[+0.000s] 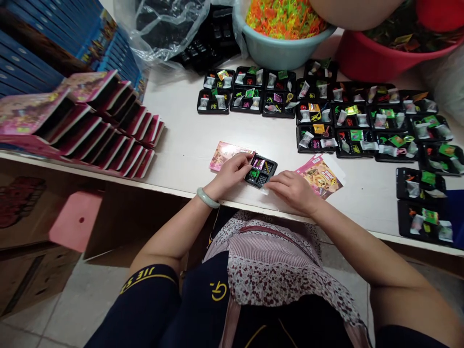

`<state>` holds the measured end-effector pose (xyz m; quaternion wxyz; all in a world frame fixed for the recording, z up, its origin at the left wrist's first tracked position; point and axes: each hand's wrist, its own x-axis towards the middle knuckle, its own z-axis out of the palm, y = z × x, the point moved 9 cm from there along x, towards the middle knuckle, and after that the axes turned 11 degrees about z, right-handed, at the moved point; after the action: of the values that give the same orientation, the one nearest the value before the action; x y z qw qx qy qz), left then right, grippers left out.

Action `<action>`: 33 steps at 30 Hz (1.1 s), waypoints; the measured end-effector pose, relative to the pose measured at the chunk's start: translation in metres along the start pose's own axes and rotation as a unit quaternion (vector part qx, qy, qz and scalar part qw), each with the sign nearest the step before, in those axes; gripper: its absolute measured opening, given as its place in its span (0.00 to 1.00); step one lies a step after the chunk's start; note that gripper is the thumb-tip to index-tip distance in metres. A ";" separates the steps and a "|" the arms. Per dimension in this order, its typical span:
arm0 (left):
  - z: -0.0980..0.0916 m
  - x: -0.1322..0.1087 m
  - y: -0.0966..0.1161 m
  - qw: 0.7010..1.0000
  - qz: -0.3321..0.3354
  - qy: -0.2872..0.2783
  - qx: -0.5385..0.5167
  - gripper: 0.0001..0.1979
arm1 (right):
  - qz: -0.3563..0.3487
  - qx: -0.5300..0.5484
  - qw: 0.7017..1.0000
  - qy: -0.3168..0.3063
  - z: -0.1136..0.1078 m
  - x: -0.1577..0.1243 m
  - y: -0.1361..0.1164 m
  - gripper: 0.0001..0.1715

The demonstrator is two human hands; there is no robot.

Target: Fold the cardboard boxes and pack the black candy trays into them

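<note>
My left hand (234,174), a pale green bangle on its wrist, is closed around the near right end of a flat pink printed box (226,154) lying on the table. Right beside that end is a black compartment tray (261,170) with purple, yellow and green small pieces in it; whether it sits partly inside the box is hidden by my fingers. At the tray's near right corner, the fingers of my right hand (292,191) are pressed together by a small whitish clear-wrapped packet (264,190). Printed pink cards (321,176) lie just beyond my right hand.
Filled black trays (353,121) line the back and right of the table (177,159). Pink boxes (105,137) stand stacked at left. Behind are a light blue basin (286,48) of bright plastic pieces, a red tub (377,60) and a plastic bag (163,29) of black trays.
</note>
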<state>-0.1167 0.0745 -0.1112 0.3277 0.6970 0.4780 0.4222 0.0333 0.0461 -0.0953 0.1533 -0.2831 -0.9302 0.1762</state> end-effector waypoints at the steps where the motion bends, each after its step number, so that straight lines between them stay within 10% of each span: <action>1: 0.000 0.000 0.000 1.000 0.000 0.001 0.000 0.11 | 0.011 -0.009 1.000 0.012 -0.001 0.005 0.002 0.18; 18: 0.026 -0.001 0.016 0.998 -0.005 -0.040 -0.045 0.03 | 0.130 0.079 0.988 0.029 0.034 0.007 0.007 0.19; 33: 0.001 -0.003 0.062 0.980 -0.035 0.024 -0.195 0.09 | 0.124 0.152 0.953 0.230 -0.040 -0.007 -0.004 0.11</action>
<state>-0.0918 0.0506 -0.0590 0.4603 0.5919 0.4181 0.5128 0.0521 0.0488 -0.0594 0.3814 -0.4023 -0.7894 0.2637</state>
